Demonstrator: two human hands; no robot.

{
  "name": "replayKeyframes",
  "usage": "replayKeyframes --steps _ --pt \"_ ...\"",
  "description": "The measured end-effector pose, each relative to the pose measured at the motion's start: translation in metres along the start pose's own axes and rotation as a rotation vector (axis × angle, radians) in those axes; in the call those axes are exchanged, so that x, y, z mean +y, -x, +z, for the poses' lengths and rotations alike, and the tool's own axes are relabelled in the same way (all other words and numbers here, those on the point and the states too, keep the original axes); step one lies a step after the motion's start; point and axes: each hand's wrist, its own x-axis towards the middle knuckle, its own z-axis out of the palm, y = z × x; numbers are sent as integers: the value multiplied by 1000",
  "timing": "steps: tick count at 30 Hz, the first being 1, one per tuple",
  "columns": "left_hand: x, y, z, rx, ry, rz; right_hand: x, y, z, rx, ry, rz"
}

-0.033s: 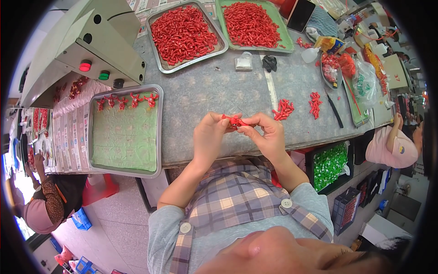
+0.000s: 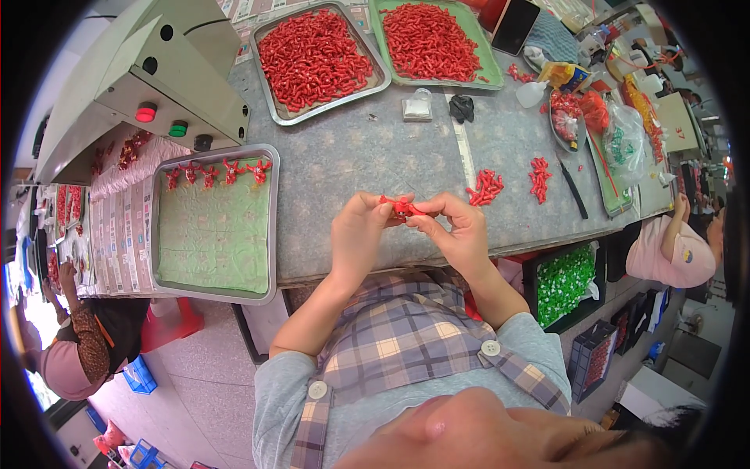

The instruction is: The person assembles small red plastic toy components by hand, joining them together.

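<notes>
From where I stand, the left hand (image 2: 358,238) and right hand (image 2: 462,238) pinch opposite ends of a small red figure (image 2: 402,208), its long axis crosswise between them

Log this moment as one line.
left hand: pinching red figurine | right hand: pinching same figurine | metal tray: five similar figurines along far edge

This is a workshop — a machine (image 2: 86,129) with buttons (image 2: 146,112), trays (image 2: 336,104) of red parts (image 2: 312,62) and a worktable (image 2: 351,148) show it.
</notes>
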Motion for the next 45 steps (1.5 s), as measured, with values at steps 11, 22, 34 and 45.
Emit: replayKeyframes --steps 11,22,34,45 --pt "-1 0 0 -2 21 11 -2 -1 0 -4 9 -4" --pt "-1 3 -3 -3 -13 -2 -4 2 2 -7 -2 11" --pt "4 -1 -11 6 40 54 -3 -11 10 -46 -72 -64" --pt "74 5 -177 457 -188 173 7 -45 52 -143 -118 -68"
